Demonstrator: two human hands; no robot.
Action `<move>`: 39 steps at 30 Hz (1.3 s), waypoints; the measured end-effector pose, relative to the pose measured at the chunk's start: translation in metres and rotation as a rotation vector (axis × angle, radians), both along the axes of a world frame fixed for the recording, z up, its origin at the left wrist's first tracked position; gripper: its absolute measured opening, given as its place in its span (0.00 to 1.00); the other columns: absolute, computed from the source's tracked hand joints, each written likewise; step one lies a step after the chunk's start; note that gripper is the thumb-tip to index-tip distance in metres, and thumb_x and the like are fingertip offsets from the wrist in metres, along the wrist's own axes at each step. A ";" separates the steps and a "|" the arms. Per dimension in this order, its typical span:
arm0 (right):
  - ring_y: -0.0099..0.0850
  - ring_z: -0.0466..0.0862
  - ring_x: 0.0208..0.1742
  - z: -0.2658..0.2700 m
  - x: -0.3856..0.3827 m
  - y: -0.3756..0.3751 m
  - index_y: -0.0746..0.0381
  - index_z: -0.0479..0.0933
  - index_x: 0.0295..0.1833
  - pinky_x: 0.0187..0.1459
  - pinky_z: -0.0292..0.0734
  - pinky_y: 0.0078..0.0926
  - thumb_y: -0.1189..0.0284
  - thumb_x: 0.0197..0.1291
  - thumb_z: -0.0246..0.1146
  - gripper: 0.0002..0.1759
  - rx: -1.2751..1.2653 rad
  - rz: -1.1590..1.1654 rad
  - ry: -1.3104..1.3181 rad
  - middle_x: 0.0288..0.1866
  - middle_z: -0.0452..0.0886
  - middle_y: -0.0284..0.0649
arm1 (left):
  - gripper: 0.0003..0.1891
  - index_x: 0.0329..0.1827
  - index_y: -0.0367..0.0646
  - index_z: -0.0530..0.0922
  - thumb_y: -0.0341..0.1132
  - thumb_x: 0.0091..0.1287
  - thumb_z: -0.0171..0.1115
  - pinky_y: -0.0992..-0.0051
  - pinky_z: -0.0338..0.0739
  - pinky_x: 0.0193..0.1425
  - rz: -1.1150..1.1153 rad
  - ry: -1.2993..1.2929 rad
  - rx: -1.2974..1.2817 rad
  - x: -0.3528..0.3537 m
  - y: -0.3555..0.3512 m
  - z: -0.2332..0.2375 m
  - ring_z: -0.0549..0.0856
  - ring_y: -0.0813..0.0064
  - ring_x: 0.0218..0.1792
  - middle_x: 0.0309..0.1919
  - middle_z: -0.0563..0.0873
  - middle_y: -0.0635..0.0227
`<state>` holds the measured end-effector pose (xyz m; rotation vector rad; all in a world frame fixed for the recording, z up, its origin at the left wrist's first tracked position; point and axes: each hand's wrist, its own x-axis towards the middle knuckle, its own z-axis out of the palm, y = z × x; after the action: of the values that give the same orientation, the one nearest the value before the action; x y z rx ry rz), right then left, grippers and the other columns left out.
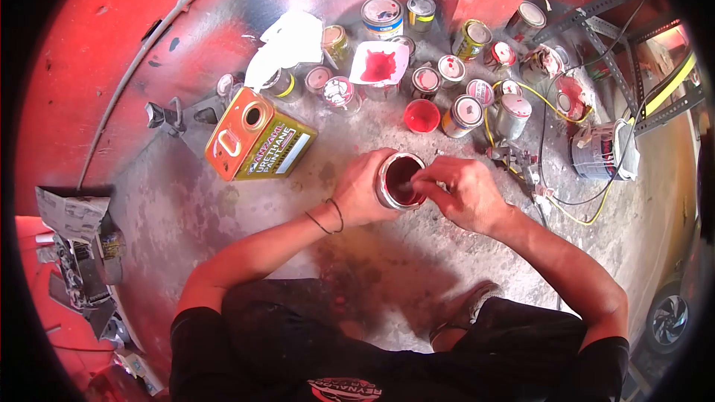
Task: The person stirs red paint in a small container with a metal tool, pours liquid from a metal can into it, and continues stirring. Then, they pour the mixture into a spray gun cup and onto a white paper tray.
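Observation:
A paint can (385,182) with a pale, smeared rim and dark red paint inside is gripped from its left side by my left hand (362,187). Over the can's right rim, my right hand (465,195) has its fingers closed in a pinch that dips into the mouth. What sits in that pinch is hidden by the fingers and the dark paint. Left of the can stands a large square tin of urethane paint thinner (261,141), its round spout uncapped. A small red cup (421,116) is just beyond the can.
Several used paint cans (463,115) crowd the floor ahead, with a white tub (378,63) stained red inside. A larger bucket (602,150), a yellow hose (596,212) and black cables lie to the right. A metal rack (637,67) stands behind them. Scrap parts (82,253) are at far left.

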<state>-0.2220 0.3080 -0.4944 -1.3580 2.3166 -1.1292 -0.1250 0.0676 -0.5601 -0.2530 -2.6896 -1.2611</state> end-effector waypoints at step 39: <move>0.28 0.87 0.39 0.027 0.002 0.077 0.59 0.93 0.68 0.46 0.82 0.32 0.65 0.81 0.73 0.17 -0.014 -0.252 -0.357 0.43 0.94 0.36 | 0.58 0.84 0.40 0.70 0.43 0.49 0.95 0.56 0.83 0.80 0.005 -0.230 0.155 -0.012 -0.018 -0.009 0.89 0.58 0.74 0.72 0.88 0.56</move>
<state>-0.2200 0.3846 -0.4672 -0.7991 2.2545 -1.3358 -0.1375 0.0495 -0.5692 -0.0860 -2.7533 -1.5769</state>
